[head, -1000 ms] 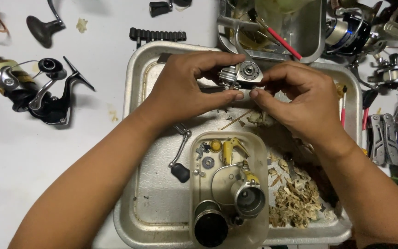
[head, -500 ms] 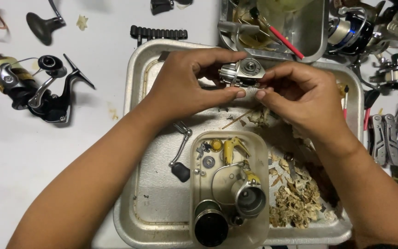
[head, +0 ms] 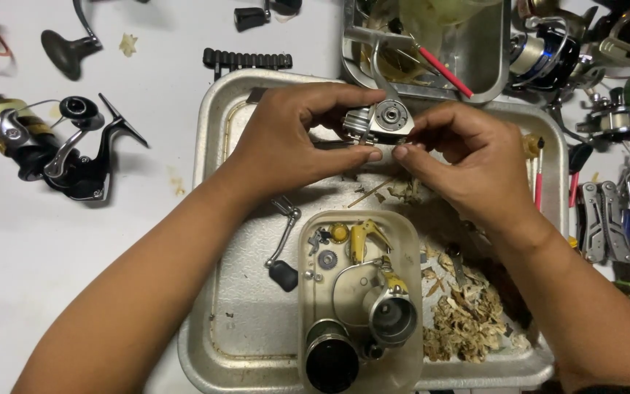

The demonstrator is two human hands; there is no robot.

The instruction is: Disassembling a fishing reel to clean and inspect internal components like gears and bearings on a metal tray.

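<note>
Just above the frame's centre, both hands hold a small silver reel body (head: pixel 382 120) over a metal tray (head: pixel 216 168). The left hand (head: pixel 286 142) grips it from the left, thumb along the underside and fingers curled over the top. The right hand (head: pixel 468 160) comes in from the right, thumb and forefinger pressed together at the body's lower right edge; what they pinch, if anything, is too small to tell.

At lower centre, a clear tub (head: pixel 308 306) sits in the tray and holds a spool (head: pixel 393 317), a dark cylinder (head: pixel 329 361), yellowish parts and small screws. A crank handle (head: pixel 283 244) lies just left of the tub, on the tray floor. Pale shavings (head: pixel 468 321) lie heaped at the tray's lower right.

At the left edge, a black spinning reel (head: pixel 63 149) lies on the white table. A second tray (head: pixel 490 66) stands at the top, right of centre, with a red stick (head: pixel 442 71) leaning in it. More reels (head: pixel 548 55) crowd the upper right corner, and a multitool (head: pixel 607 219) lies at the right edge.
</note>
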